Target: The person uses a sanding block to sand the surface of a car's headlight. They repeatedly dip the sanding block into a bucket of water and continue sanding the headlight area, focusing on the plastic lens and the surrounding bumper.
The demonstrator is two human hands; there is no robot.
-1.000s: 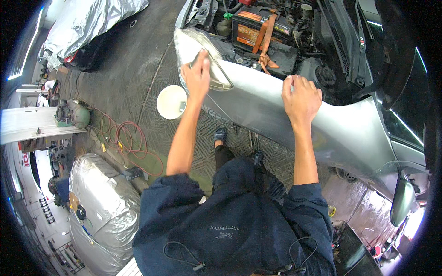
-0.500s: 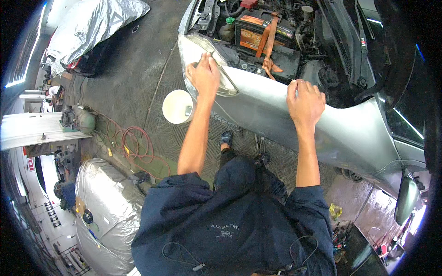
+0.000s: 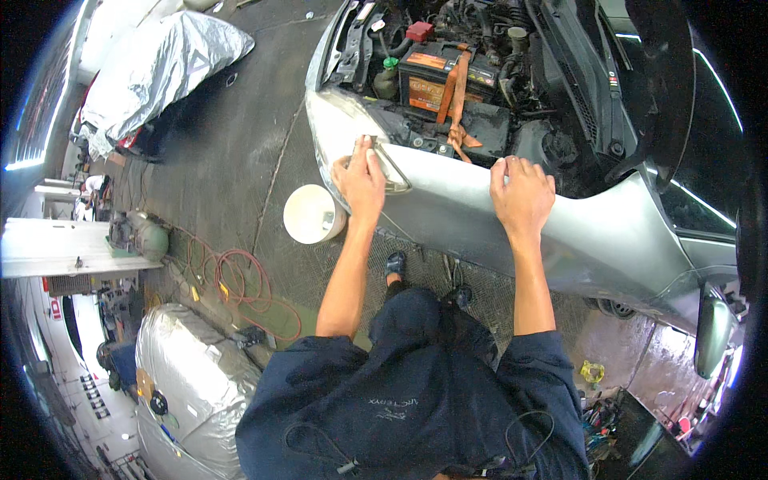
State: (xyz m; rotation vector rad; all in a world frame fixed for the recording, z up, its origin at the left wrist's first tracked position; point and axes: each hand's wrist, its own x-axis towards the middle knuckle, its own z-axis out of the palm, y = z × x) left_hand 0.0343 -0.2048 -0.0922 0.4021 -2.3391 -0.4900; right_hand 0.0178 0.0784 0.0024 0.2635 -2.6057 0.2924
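My left hand (image 3: 362,186) presses on the cloudy headlight (image 3: 342,117) of a silver car, near its inner rear edge. Its fingers are closed together, and a small dark piece shows at the fingertips, too small to name. Over the top edge of the silver fender (image 3: 464,185), my right hand (image 3: 524,200) is hooked with bent fingers, its fingertips partly hidden. Beyond both hands lies the uncovered engine bay, where a black and orange battery (image 3: 424,90) is tied down with an orange strap (image 3: 454,92).
A white bucket (image 3: 310,214) stands on the floor left of the fender. Farther left lies a coiled red hose (image 3: 244,276). Silver covers drape a car (image 3: 164,76) at the far left and another large shape (image 3: 188,376) at the near left. A side mirror (image 3: 712,332) juts out at right.
My left hand has slid along the headlight toward me and slightly right. My right hand keeps its place on the fender edge. The whole view has shifted, with the car now lower in it.
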